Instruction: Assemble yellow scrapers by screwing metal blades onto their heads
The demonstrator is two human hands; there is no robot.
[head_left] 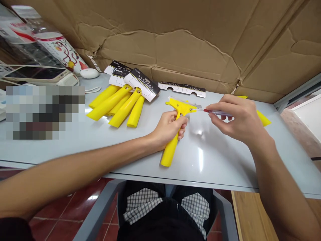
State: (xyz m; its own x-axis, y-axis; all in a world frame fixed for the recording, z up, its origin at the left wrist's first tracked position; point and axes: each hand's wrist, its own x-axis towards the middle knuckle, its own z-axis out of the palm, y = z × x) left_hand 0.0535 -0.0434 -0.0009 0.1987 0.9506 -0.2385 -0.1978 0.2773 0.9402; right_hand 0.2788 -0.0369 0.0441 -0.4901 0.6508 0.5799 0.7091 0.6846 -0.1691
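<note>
My left hand is wrapped round the handle of a yellow scraper, whose T-shaped head points away from me above the table. Between the fingertips of my right hand is a slim screwdriver with a see-through handle and a red collar. Its thin shaft points left and its tip meets the right end of the scraper's head, by a small screw. Whether the tip sits in the screw I cannot tell. Another yellow piece lies partly hidden behind my right hand.
Several yellow scraper handles with black-and-white cards lie at the left back. Two more cards rest by the cardboard wall. Bottles, a phone and a white case stand on the left of the table.
</note>
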